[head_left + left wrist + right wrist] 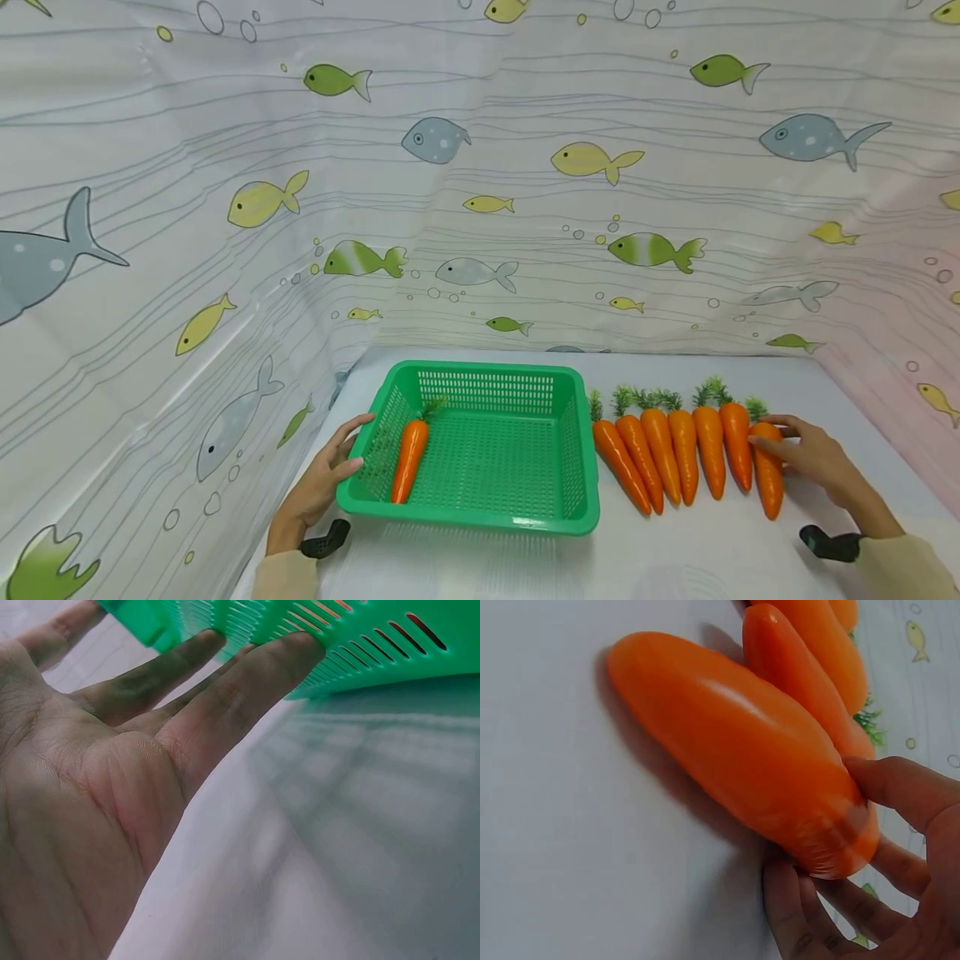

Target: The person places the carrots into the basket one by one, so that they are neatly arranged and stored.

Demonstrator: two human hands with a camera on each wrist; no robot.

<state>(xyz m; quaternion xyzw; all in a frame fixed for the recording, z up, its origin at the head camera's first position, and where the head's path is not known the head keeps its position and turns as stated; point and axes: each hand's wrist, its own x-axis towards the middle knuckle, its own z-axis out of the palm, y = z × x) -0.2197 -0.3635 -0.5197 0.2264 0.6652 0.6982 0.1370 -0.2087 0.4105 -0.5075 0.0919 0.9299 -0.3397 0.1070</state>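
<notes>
A green plastic basket (480, 518) with slotted walls stands on the white table, one orange carrot (409, 462) with a green top lying along its left inside. At the basket's left side is my left hand (315, 483); in the left wrist view its extended fingers (247, 697) touch the slotted wall. Right of the basket, several carrots (682, 454) lie side by side, leafy ends away from me. My right hand (821, 458) pinches the thick end of the rightmost carrot (768, 479), thumb on one side and fingers on the other. That carrot (727, 735) lies against its neighbour.
A white sheet printed with fish (585, 158) walls in the table at the back and both sides. The left sheet wall (225, 367) rises close beside my left hand. White tabletop (675, 558) stretches in front of the carrot row.
</notes>
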